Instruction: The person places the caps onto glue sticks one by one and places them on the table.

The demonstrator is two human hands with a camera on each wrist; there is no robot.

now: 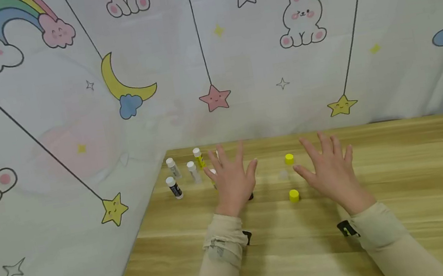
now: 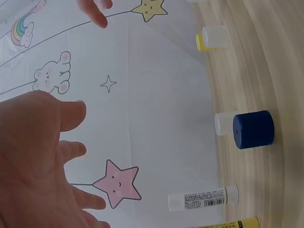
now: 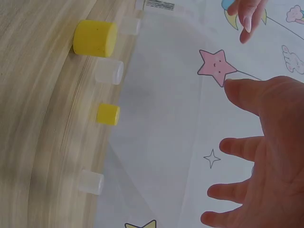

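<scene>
Both hands hover over the wooden table with spread fingers and hold nothing. The left hand (image 1: 232, 184) is above several glue sticks and partly hides some of them, including a yellow one (image 1: 213, 180). Beneath it, a dark blue cap (image 2: 254, 129) and a clear cap (image 2: 224, 123) stand in the left wrist view. The right hand (image 1: 332, 174) is to the right of two yellow caps, one farther back (image 1: 289, 159) and one nearer (image 1: 294, 196). A clear cap (image 1: 283, 175) stands between those two. Another clear cap (image 3: 91, 182) shows in the right wrist view.
At the table's left back stand a black-labelled glue stick (image 1: 175, 188), two white ones (image 1: 173, 168) and a yellow one (image 1: 199, 158), all with white tops. A patterned cloth (image 1: 261, 113) hangs behind the wooden table (image 1: 402, 168) and along its left side.
</scene>
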